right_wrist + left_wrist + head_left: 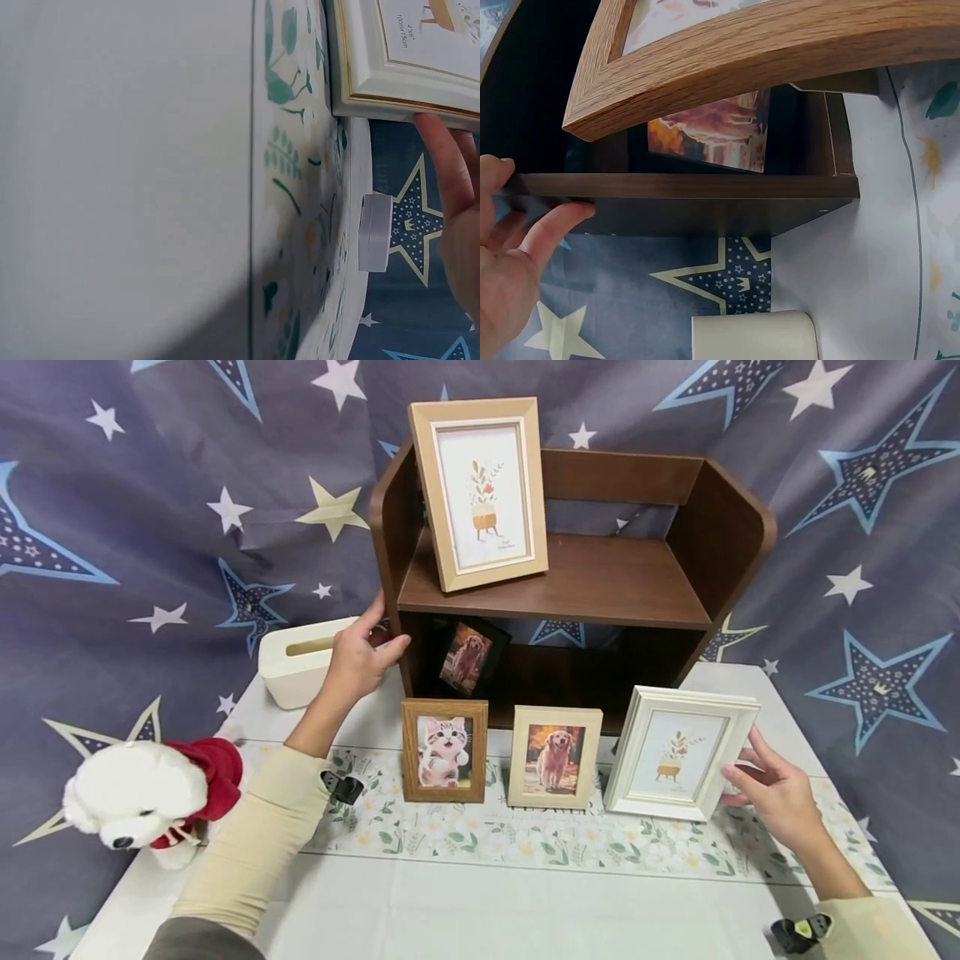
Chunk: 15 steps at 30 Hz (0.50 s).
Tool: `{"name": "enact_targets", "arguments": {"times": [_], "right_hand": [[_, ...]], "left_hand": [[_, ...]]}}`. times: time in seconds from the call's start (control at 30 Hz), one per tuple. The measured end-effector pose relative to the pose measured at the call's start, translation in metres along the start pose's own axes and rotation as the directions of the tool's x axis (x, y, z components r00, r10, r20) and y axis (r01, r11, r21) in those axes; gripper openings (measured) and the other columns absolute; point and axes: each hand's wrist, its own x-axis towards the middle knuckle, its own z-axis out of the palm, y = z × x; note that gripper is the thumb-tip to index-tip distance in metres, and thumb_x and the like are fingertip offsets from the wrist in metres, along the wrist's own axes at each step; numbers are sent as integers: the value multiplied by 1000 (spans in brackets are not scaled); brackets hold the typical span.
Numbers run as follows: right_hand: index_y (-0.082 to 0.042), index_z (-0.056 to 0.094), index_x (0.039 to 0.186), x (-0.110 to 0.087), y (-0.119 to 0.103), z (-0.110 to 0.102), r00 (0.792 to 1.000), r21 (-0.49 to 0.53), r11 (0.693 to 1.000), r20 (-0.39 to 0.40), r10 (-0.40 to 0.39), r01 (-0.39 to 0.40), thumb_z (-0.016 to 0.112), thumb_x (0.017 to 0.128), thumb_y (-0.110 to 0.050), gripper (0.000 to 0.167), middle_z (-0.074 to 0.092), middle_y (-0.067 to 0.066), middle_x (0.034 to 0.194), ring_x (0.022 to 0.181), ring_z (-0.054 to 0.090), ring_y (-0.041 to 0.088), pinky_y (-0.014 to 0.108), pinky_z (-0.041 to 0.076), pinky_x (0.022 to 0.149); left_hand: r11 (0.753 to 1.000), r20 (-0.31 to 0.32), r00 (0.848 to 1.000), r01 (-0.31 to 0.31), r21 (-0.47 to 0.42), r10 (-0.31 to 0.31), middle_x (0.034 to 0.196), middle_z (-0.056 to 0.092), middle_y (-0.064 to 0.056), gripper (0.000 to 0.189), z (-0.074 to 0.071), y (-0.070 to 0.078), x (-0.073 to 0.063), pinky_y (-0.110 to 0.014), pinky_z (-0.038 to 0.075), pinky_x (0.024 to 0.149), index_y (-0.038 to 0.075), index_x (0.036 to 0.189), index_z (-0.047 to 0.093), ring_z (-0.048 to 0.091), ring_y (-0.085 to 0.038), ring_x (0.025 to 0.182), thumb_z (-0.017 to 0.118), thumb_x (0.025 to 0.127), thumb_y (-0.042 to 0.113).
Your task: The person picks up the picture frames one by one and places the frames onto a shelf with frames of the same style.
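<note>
My left hand (358, 656) grips the front edge of the left side panel of a dark brown two-tier desktop bookshelf (555, 610); the left wrist view shows the thumb and fingers at the panel (705, 186). At the right, my right hand (780, 793) holds the right edge of a white picture frame (618, 768), which leans back with a plant print inside. The right wrist view shows a finger on the edge of that frame (367, 82). Beside it stand a cream frame (592, 752) with a dog photo and a brown wooden frame (408, 752) with a kitten photo.
A large tan frame (442, 543) leans on the upper shelf. A black frame (491, 656) with a dog photo sits tilted below. At left are a white tissue box (292, 685) and a plush dog (138, 785) in red. A floral runner (450, 839) crosses the white table.
</note>
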Motion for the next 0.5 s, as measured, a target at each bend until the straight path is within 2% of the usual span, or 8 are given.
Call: {"name": "enact_targets", "arguments": {"times": [0.1,0.2,0.27,0.33,0.4,0.5], "right_hand": [[-11,32,159,0,-1,2,1000,10,1000,-16,-2,2,63,91,16,79,73,-17,108,88,73,-2,30,62,56],[-10,34,157,-1,-2,2,999,18,1000,-33,-4,5,63,91,17,78,73,-18,107,86,73,-2,29,61,55],[-10,35,157,-1,-3,2,999,32,999,-40,-3,4,62,90,18,77,74,-17,106,86,73,-2,29,61,54],[-10,34,157,-1,-3,2,999,29,1000,-40,0,1,63,91,18,77,74,-17,106,86,73,-2,29,61,54],[-12,34,157,-1,-3,2,999,30,1000,-38,9,-8,63,91,17,78,74,-17,106,86,73,-2,29,61,54],[-13,33,158,-1,-3,3,999,46,999,-36,20,-19,63,91,17,79,74,-16,106,86,74,-2,29,61,54]], "left_hand": [[1000,-2,1000,-1,-5,1,151,52,-21,76,0,-1,0,-7,55,81,14,157,40,67,-43,112,74,90,1],[1000,-4,1000,-11,1,11,152,52,-19,77,1,-1,1,-24,61,88,14,157,40,68,-41,112,74,90,1],[1000,-6,1000,-18,11,18,151,53,-19,77,2,-1,1,-38,61,91,14,157,40,69,-41,111,74,90,1],[1000,-9,1000,-23,19,23,151,53,-19,77,2,0,1,-46,60,91,13,157,40,69,-41,111,74,90,1],[999,-12,1000,-29,24,29,151,53,-20,78,1,0,0,-48,59,91,12,157,39,69,-42,110,74,89,0],[999,-12,999,-35,30,36,150,53,-21,78,0,1,0,-44,60,91,12,158,39,69,-43,110,74,89,0]]}}
